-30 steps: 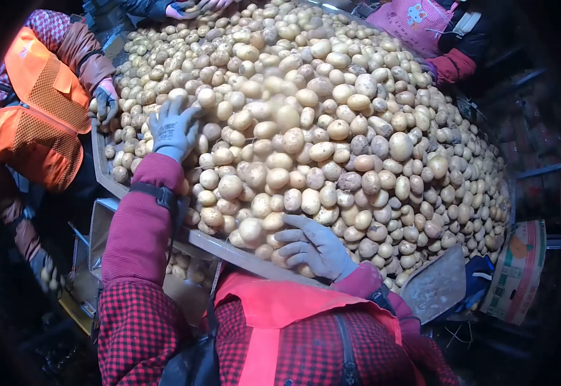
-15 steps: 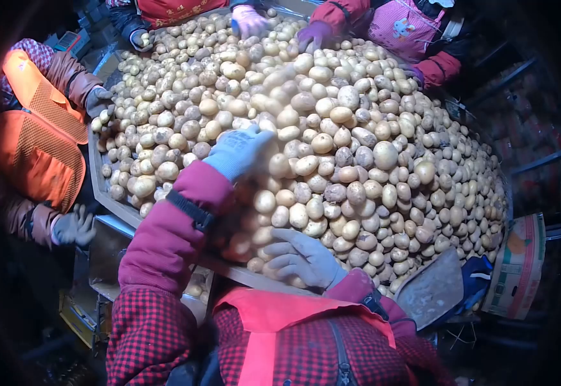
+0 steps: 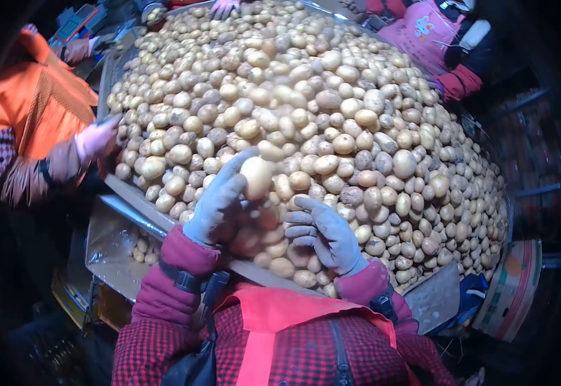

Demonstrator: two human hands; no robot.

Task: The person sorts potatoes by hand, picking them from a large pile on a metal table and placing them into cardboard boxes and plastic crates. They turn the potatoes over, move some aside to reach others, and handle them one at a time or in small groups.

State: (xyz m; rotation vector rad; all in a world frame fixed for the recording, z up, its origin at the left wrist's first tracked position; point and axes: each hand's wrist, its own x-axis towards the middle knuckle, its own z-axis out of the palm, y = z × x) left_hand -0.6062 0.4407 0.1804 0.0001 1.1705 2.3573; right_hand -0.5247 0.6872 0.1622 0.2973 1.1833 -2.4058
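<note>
"Where's the big potato (image 3: 256, 178)?"

"In the left hand (image 3: 216, 204), whose grip seems to grasp it from the side, over the near part of the heap (image 3: 422, 186)."

"What's changed?"

"That hand has drawn back from farther over the heap, so one potato now looks singled out."

"The right hand (image 3: 333, 237)?"

"Loosely bent over nearby potatoes; I can't tell whether it grasps any."

"Beyond?"

"The desk (image 3: 140, 203), then a co-worker's hand (image 3: 96, 139) beside its edge."

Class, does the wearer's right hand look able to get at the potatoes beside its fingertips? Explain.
Probably yes: the right hand seems to hold nothing, its fingers are partly spread, and nothing visible lies between them and the potatoes. The left hand, with a pale potato, is close but apart.
</note>
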